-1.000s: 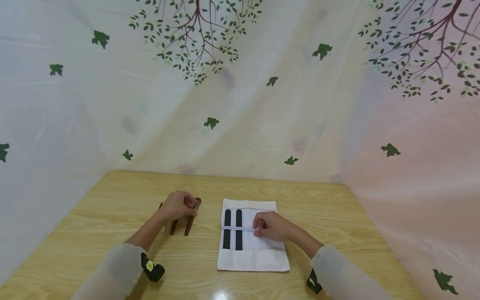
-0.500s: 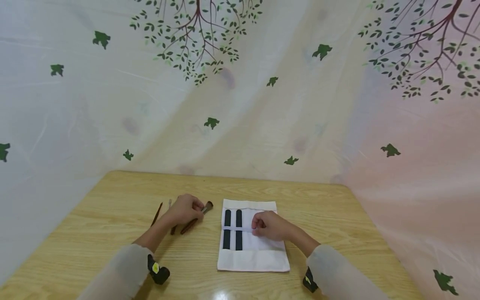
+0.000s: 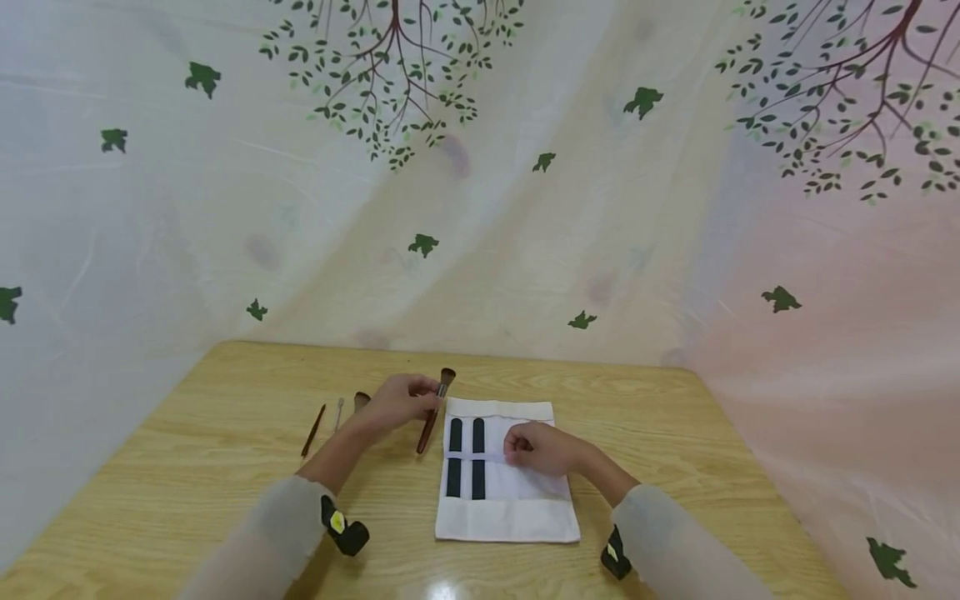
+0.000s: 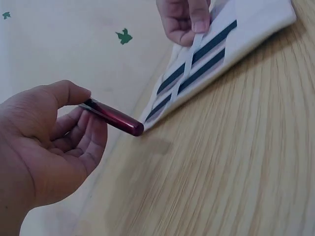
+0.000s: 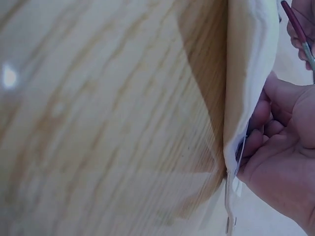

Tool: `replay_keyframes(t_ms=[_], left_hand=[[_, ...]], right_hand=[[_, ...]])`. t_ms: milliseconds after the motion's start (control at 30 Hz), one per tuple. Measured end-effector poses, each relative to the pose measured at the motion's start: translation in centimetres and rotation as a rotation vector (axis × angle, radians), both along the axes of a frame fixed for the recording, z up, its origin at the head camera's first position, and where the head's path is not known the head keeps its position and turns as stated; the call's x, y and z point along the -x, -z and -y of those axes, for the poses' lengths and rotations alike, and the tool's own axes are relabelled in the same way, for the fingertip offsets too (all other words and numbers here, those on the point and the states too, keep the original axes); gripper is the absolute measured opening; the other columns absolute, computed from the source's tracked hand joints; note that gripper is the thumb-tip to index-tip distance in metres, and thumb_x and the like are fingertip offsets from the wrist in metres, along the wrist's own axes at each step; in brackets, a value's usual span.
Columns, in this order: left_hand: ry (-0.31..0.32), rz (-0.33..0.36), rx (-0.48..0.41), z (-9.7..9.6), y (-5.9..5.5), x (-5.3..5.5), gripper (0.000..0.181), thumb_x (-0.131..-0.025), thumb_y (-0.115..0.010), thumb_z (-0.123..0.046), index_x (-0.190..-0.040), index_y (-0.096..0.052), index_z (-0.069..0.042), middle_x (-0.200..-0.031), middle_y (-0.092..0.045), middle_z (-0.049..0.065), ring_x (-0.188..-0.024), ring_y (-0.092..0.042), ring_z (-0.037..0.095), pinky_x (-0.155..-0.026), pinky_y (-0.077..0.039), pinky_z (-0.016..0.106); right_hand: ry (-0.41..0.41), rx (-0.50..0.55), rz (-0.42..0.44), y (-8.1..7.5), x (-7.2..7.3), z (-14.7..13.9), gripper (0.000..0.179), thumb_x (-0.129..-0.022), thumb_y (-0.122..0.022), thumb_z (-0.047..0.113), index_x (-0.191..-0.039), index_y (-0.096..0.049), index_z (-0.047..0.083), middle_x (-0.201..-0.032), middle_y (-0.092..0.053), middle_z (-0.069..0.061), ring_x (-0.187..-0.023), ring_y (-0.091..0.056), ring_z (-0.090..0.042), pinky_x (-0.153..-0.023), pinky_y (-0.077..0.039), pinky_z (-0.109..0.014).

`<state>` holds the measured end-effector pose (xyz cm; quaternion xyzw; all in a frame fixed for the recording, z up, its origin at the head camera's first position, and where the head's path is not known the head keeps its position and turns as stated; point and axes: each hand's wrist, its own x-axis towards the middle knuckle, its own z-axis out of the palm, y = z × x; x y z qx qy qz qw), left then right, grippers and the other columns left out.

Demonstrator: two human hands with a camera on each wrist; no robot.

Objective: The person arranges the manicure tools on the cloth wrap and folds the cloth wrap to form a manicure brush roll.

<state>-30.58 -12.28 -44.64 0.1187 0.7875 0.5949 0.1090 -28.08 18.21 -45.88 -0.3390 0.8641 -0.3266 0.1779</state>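
Note:
My left hand (image 3: 401, 402) pinches a makeup brush (image 3: 427, 432) with a dark red handle and brown bristles. The brush is raised off the table, bristles up, just left of a white cloth brush roll (image 3: 510, 521) lying unrolled. Two flat black strips (image 3: 478, 479) sit side by side under the roll's white elastic band (image 4: 188, 64). On the right half of the roll, my right hand (image 3: 546, 450) pinches that band between thumb and finger, as the left wrist view shows. In the right wrist view the right fingers are partly hidden behind the roll's edge.
Left of the roll lie a thin red-brown brush (image 3: 313, 429), a slim silver-ended tool (image 3: 339, 407) and another brush with brown bristles (image 3: 362, 400), partly hidden by my left arm. The wooden table (image 3: 615, 392) ends at a printed cloth backdrop (image 3: 495, 275).
My left hand has lifted the makeup brush from among the other tools and carried it right, up to the roll's left edge. The right hand has stayed nearly still at the band.

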Motion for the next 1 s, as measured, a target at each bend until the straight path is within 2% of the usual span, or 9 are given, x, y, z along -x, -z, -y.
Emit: replay_keyframes(t_ms=[100, 233, 433, 667, 1000], left_hand=[[-0.024, 0.027, -0.117, -1.5, 0.0, 0.3, 0.032, -0.099, -0.067, -0.010, -0.127, -0.064, 0.005, -0.119, -0.066, 0.018, -0.106, -0.068, 0.031, -0.089, -0.057, 0.038], [-0.077, 0.062, -0.247, -3.6, 0.1, 0.7, 0.034, -0.099, -0.067, -0.009, -0.129, -0.061, 0.005, -0.119, -0.063, 0.018, -0.104, -0.066, 0.026, -0.090, -0.057, 0.039], [-0.119, 0.099, -0.380, -6.4, 0.7, 0.9, 0.034, -0.099, -0.065, -0.006, -0.131, -0.059, 0.007, -0.114, -0.063, 0.017, -0.097, -0.066, 0.021, -0.089, -0.057, 0.037], [-0.099, 0.140, -0.457, -9.2, 1.4, 0.6, 0.035, -0.098, -0.066, -0.001, -0.131, -0.058, 0.009, -0.109, -0.062, 0.013, -0.093, -0.065, 0.018, -0.088, -0.058, 0.037], [-0.056, 0.114, -0.409, -10.2, 2.7, 0.5, 0.033, -0.099, -0.065, -0.002, -0.130, -0.058, 0.008, -0.109, -0.063, 0.014, -0.094, -0.064, 0.018, -0.087, -0.058, 0.037]], right_hand=[[0.013, 0.003, 0.040, 0.0, 0.1, -0.2, 0.007, -0.101, -0.062, 0.004, -0.095, -0.064, 0.008, -0.083, -0.058, 0.005, -0.079, -0.052, -0.008, -0.073, -0.044, -0.024], [0.035, -0.004, 0.076, -0.1, 0.3, -0.3, 0.007, -0.101, -0.063, 0.006, -0.095, -0.065, 0.009, -0.087, -0.060, 0.003, -0.083, -0.053, -0.012, -0.076, -0.044, -0.026], [0.061, -0.010, 0.107, -0.2, 0.4, -0.1, 0.007, -0.101, -0.063, 0.006, -0.095, -0.065, 0.009, -0.087, -0.060, 0.002, -0.083, -0.053, -0.013, -0.076, -0.044, -0.028], [0.072, -0.014, 0.123, -0.3, 0.3, 0.0, 0.006, -0.100, -0.064, 0.006, -0.094, -0.066, 0.007, -0.085, -0.060, 0.004, -0.079, -0.053, -0.011, -0.073, -0.044, -0.026], [0.052, 0.018, 0.100, -0.3, 0.3, 0.0, 0.006, -0.099, -0.065, 0.006, -0.094, -0.066, 0.004, -0.083, -0.060, 0.001, -0.077, -0.052, -0.012, -0.071, -0.042, -0.026]])
